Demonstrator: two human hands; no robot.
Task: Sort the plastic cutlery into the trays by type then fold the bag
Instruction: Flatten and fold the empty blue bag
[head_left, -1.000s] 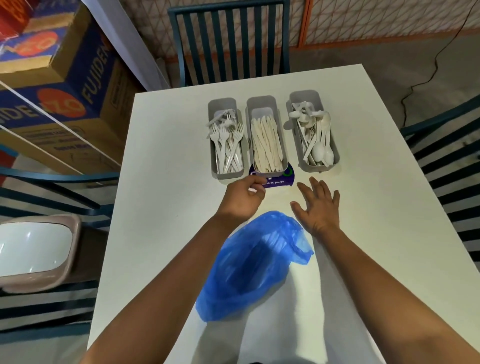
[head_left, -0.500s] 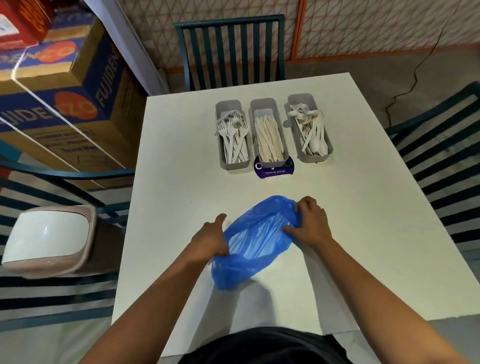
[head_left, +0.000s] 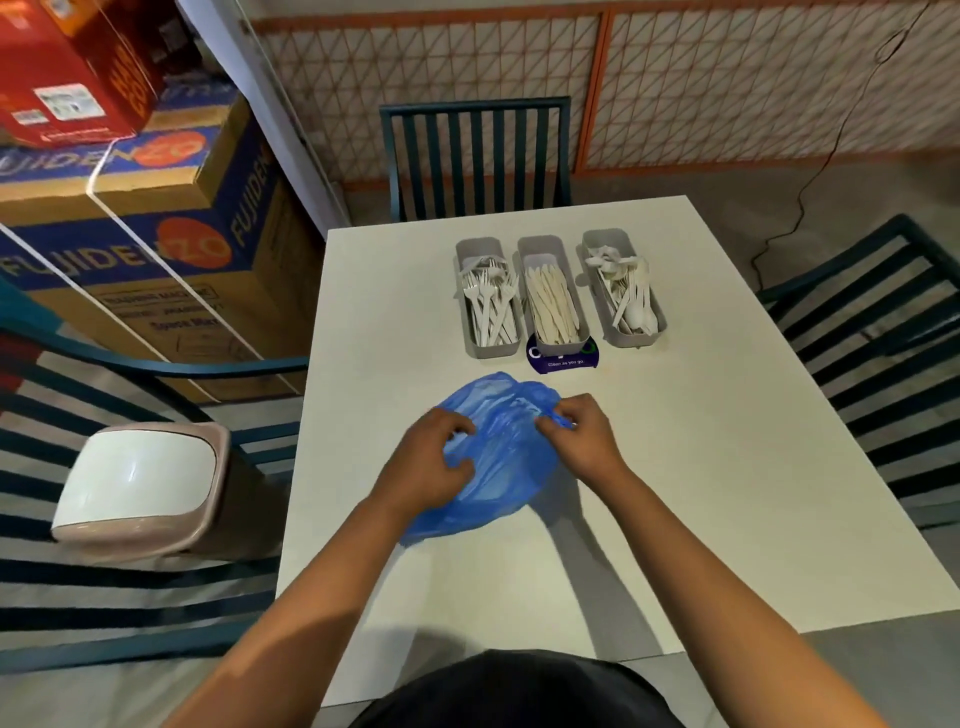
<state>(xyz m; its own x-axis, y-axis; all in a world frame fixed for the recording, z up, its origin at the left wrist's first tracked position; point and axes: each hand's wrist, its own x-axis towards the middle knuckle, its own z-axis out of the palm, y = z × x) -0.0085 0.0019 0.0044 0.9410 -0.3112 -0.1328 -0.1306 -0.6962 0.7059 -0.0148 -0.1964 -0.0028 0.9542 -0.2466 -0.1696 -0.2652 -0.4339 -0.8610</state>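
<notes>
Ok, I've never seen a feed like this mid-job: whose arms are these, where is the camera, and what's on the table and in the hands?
There is no machine here: a person works bare-handed, and the one camera sits on their head, looking down. On the white table stand three grey trays: forks on the left, knives in the middle, spoons on the right. A purple sticker peeks from under the middle tray. Nearer the person, the left hand and right hand both grip the crumpled blue bag, which is not yet folded.
</notes>
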